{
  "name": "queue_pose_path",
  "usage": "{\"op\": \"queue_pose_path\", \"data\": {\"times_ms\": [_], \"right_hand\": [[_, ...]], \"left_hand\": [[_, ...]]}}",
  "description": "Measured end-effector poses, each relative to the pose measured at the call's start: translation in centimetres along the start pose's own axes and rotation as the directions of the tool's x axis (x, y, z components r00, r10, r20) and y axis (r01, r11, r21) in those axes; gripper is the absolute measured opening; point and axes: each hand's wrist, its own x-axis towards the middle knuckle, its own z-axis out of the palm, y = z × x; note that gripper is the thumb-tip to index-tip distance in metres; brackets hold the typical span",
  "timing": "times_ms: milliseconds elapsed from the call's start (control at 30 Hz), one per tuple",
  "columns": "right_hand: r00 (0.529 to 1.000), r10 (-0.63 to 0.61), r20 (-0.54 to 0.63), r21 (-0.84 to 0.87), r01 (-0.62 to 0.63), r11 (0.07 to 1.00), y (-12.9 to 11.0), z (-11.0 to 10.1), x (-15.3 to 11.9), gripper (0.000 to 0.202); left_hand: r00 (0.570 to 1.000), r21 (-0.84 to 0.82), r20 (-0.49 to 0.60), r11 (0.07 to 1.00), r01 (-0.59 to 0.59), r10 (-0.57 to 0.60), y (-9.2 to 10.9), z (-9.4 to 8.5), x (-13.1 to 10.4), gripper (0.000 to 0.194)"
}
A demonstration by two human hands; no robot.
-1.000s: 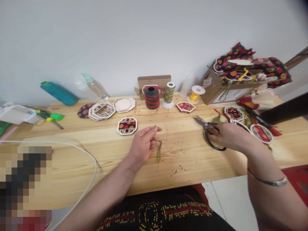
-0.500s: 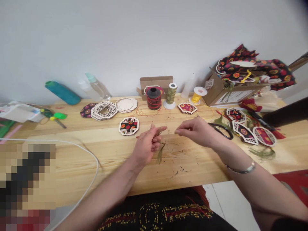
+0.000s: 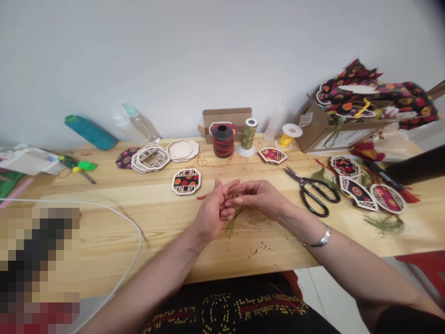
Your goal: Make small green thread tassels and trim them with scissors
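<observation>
Left hand's [image 3: 208, 215] fingers closed on a small tassel of thin olive-green threads [image 3: 230, 227], loose ends hanging below the palm over the bench [image 3: 156, 222]. Right hand [image 3: 269, 199] meets it, thumb and fingers bent together at the left fingertips; strands seem to run there, but can't tell what exactly the right pinches. Step in hand, judging by this: fine two-handed work at the tassel's upper end. Such thin strands call for a steady left grip and a light, exact right pinch, no tugging, threads kept from fanning out.

Short red cord end [image 3: 200, 197] just beside left hand. Dark thread clippings [image 3: 260, 248] on bench, near side. Black-handled metal scissors [image 3: 302, 181] lie to the right, untouched, blades slightly apart. Beyond the hands: eight-sided wood-framed ornament with flowered cloth [image 3: 187, 182], black spool wound with red cord [image 3: 223, 146], olive-green thread cone [image 3: 248, 138], white spool of yellow cord [image 3: 287, 140]. Far right: fan-shaped ornament [image 3: 357, 193] beside oval magenta one [image 3: 387, 198], loose green tassel [image 3: 384, 224] below. Open brown cardboard box [image 3: 310, 131] behind, full of patterned cloth.
</observation>
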Motion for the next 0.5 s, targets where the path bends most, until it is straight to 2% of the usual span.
{"op": "queue_pose_path", "data": {"times_ms": [233, 400, 500], "right_hand": [[0.995, -0.048, -0.089, -0.132, 0.036, 0.991, 0.09, -0.04, -0.05, 0.015], [0.981, -0.16, -0.107, -0.29, 0.123, 0.949, -0.31, 0.11, -0.35, 0.01], [0.972, -0.202, -0.122, -0.375, 0.143, 0.916, -0.44, 0.21, -0.43, 0.01]], "left_hand": [[0.996, -0.053, 0.058, 0.996, 0.066, -0.063, 0.0, 0.26, -0.22, 0.057], [0.992, -0.089, 0.053, 0.989, 0.117, -0.113, 0.13, 0.32, -0.16, 0.051], [0.987, -0.093, 0.085, 0.986, 0.141, -0.133, 0.17, 0.3, -0.09, 0.047]]}}
